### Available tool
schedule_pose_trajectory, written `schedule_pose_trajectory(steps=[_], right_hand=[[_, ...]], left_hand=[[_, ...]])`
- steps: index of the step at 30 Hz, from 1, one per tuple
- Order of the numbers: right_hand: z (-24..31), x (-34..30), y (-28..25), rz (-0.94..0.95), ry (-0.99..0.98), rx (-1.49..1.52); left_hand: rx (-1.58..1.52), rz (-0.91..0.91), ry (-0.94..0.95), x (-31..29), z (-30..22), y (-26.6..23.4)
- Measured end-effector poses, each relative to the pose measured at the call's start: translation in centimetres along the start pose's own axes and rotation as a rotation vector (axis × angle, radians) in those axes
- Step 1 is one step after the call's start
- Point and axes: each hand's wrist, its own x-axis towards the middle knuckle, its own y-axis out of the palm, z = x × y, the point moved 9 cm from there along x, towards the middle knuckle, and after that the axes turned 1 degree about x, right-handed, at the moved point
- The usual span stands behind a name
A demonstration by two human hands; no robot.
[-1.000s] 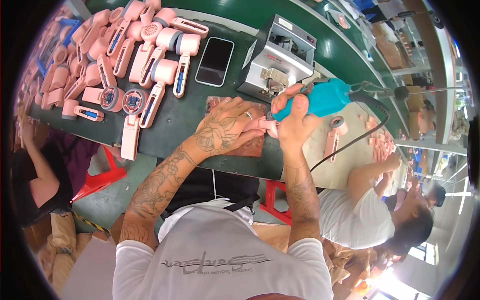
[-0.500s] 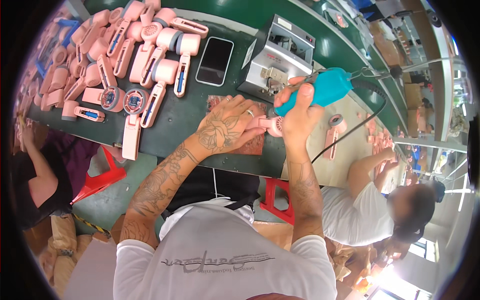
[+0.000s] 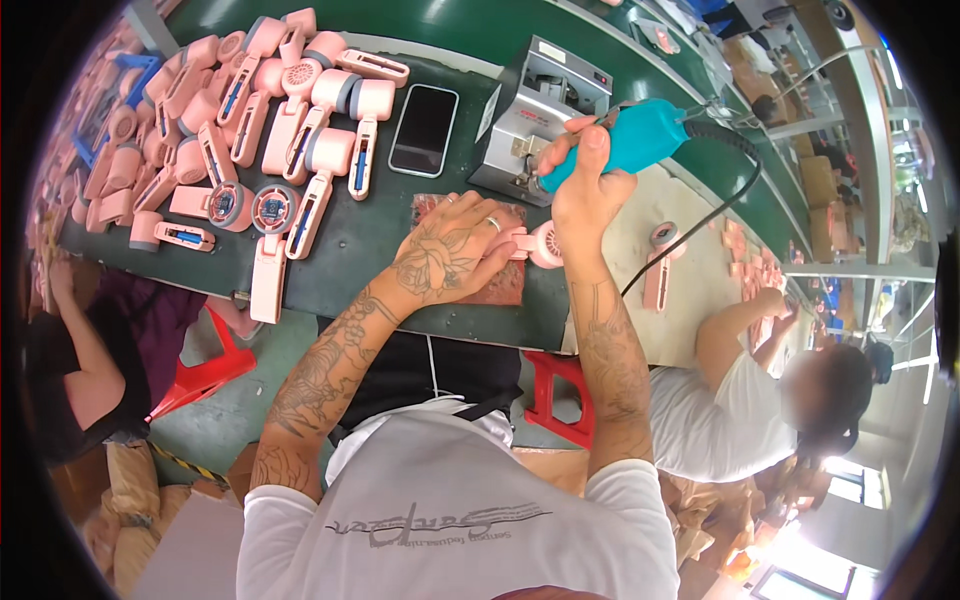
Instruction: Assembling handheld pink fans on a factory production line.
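My left hand lies over a pink handheld fan, its fingers closed on the handle. The fan's round slotted head points right, past the edge of a reddish mat. My right hand is wrapped round a teal electric screwdriver, raised above the fan head. The tool is tilted, its lower end by the front of a grey metal box-shaped machine; its bit cannot be made out. The fan's handle is mostly hidden under my left hand.
Many pink fans, several with blue parts exposed, crowd the bench's left side. A phone lies between them and the machine. The screwdriver's black cable hangs on the right, near another fan. Co-workers sit on both sides.
My right hand has lifted the screwdriver up and slightly left, away from the fan head and toward the machine's front. My left hand stays on the fan.
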Motion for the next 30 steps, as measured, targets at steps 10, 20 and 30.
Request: schedule_pose_trajectory(steps=[10, 20, 30], right_hand=[[1.8, -5.2, -2.5, 0.012, 0.089, 0.11], [0.0, -6.7, -2.4, 0.028, 0.159, 0.088], [0.0, -5.9, -1.4, 0.099, 0.067, 0.127]], left_hand=[[0.049, -0.148, 0.056, 0.1, -0.4, -1.0], [0.057, -0.056, -0.015, 0.1, -0.5, -0.2], [0.048, -0.092, 0.044, 1.2, -0.8, -1.9]])
